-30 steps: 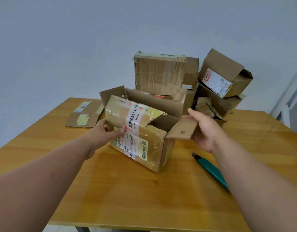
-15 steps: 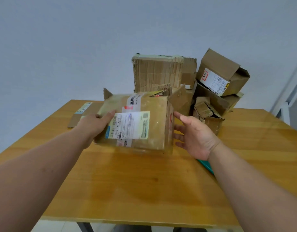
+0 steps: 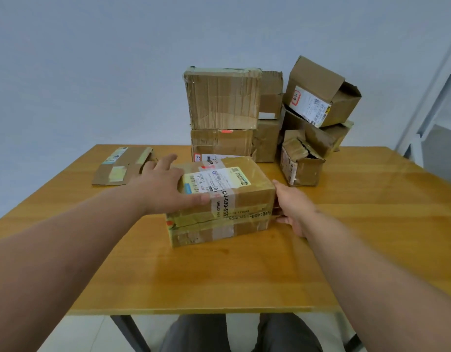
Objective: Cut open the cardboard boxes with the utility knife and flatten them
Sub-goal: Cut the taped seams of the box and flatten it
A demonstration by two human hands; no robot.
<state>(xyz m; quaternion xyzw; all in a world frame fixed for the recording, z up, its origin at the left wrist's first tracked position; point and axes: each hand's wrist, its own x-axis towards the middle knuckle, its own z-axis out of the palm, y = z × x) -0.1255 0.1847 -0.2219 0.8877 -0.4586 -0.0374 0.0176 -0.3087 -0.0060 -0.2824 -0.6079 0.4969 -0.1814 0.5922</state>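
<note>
Because its taped seam faces the person, the box lies at the centre of the frame on the counter, label side up, seemingly set so a blade could run along that tape. Left hand rests flat on the box's top left, fingers straight, thumb along the near edge, pressing it down to steady it. Right hand touches the box's right end with loosely spread fingers, bracing it and grasping nothing. No utility knife shows anywhere in the frame, so I judge it must be fetched before cutting; possibly the right forearm hides it.

Behind the box, at upper centre, stands a stack of boxes, uncut. To its right a tilted open box leans on others, with a crumpled small box in front, near the right hand. A flattened carton lies at the left of the counter, just beyond the left hand. Nothing blocks the near seam.
</note>
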